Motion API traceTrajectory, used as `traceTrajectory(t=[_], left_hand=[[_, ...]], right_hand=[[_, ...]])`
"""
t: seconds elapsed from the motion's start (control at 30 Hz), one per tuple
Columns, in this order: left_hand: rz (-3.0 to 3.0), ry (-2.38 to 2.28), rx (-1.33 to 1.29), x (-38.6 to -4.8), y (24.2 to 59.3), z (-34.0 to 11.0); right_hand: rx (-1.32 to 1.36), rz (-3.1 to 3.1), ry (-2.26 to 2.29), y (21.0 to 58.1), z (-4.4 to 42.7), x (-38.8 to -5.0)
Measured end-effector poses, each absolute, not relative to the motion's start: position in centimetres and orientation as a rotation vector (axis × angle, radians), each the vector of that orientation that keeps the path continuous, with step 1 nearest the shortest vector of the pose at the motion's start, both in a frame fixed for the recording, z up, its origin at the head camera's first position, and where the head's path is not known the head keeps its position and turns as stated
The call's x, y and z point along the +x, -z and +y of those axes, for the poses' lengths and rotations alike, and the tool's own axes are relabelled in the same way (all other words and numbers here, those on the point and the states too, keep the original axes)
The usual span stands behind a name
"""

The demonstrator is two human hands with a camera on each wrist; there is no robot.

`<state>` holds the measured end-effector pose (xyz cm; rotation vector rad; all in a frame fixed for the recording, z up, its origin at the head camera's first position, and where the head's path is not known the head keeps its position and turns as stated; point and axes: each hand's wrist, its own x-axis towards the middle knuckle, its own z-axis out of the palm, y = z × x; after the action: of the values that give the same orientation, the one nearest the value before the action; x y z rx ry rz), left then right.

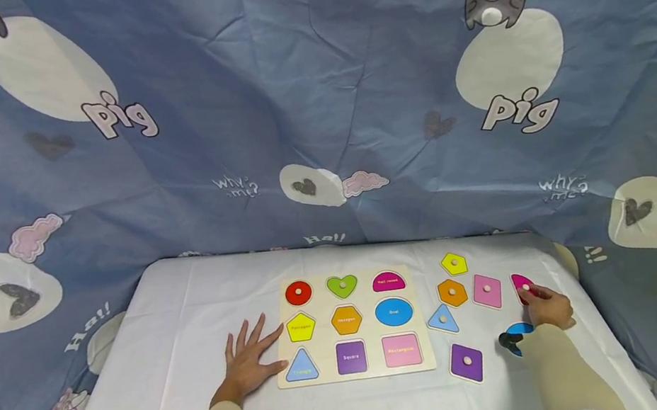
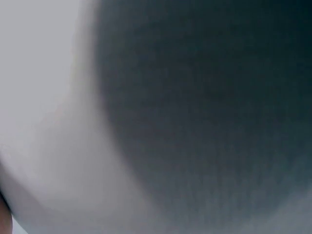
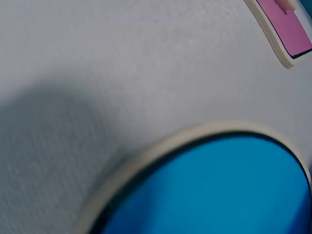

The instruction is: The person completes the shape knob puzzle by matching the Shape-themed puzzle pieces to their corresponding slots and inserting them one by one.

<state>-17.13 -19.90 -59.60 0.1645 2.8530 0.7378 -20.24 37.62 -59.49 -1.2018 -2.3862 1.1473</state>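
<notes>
In the head view a cream puzzle board (image 1: 375, 344) lies on the white table, with a red circle (image 1: 299, 293) and a green heart (image 1: 342, 287), both knobbed, in its top row. My left hand (image 1: 247, 368) rests with spread fingers at the board's left edge. At the far right, my right hand (image 1: 548, 308) pinches the magenta half-round piece (image 1: 520, 283) by its knob. Below that hand lies the blue oval piece (image 1: 521, 328), partly hidden by the wrist camera and sleeve; it also fills the lower part of the right wrist view (image 3: 219, 190).
Right of the board lie a yellow pentagon (image 1: 454, 264), an orange hexagon (image 1: 452, 293), a pink rectangle (image 1: 487, 292), a light blue triangle (image 1: 443, 320) and a purple square (image 1: 466, 363). A blue patterned cloth (image 1: 311, 93) hangs behind the table. The left wrist view is mostly blurred shadow.
</notes>
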Motion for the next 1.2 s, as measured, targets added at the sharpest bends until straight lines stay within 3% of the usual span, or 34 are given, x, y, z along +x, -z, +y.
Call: traceTrajectory(t=[0.67,1.2], left_hand=[[2.877,-0.735,0.152,-17.0,59.7,-19.7],[2.851,-0.732,0.171,-17.1,59.4,-19.9]], right_hand=[[-1.118,-2.37,-1.175,59.4,37.4,-20.4],[-0.868,-2.393,-1.212,59.7,36.3,-19.8]])
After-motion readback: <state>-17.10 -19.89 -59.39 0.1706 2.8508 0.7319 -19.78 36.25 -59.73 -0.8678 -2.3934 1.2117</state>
